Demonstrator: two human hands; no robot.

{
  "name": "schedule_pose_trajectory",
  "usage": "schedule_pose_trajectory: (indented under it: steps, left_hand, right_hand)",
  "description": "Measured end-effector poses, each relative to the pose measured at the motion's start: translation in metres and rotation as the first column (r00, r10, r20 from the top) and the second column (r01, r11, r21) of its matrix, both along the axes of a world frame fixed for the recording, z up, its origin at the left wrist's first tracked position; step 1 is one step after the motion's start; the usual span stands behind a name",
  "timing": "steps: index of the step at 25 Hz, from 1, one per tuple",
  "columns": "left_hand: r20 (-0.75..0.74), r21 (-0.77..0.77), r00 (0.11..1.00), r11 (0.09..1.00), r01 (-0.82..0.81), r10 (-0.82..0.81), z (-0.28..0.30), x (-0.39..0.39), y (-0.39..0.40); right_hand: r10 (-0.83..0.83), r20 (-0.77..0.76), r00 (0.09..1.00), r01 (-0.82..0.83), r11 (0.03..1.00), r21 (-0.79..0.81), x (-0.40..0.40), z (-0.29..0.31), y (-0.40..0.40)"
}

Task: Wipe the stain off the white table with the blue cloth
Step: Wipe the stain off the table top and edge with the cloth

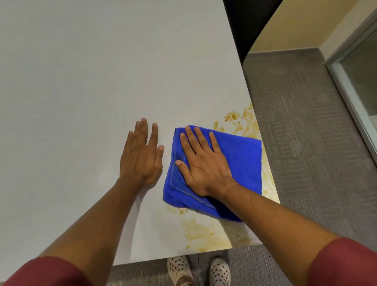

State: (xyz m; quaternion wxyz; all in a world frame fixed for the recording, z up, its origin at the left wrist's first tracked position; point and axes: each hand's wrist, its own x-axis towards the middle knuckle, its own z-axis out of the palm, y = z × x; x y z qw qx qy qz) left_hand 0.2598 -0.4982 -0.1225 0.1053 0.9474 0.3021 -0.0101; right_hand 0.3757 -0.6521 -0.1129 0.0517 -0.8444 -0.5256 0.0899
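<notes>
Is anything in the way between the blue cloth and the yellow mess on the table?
Nothing visible is. The folded blue cloth under the flat right hand already lies on the smeared yellow stain at the white table corner. The left hand rests beside it.

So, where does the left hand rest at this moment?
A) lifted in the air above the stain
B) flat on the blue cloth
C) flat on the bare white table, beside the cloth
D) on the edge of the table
C: the left hand lies flat on the bare table, just left of the cloth, which the right hand presses.
</notes>
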Motion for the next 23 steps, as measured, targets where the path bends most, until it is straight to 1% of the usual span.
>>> schedule_pose_trajectory:
  steps: [13,23]
  left_hand:
    - [0.017,0.026,1.0,1.0,-0.006,0.006,-0.004,0.01,-0.007]
    - [0.031,0.047,0.999,0.999,-0.01,0.009,-0.006,0.008,-0.007]
  right_hand:
    - [-0.129,0.071,0.989,0.131,0.991,-0.03,0.048,-0.001,0.011]
    - [-0.264,0.073,0.962,0.267,0.963,-0.031,0.083,-0.001,0.012]
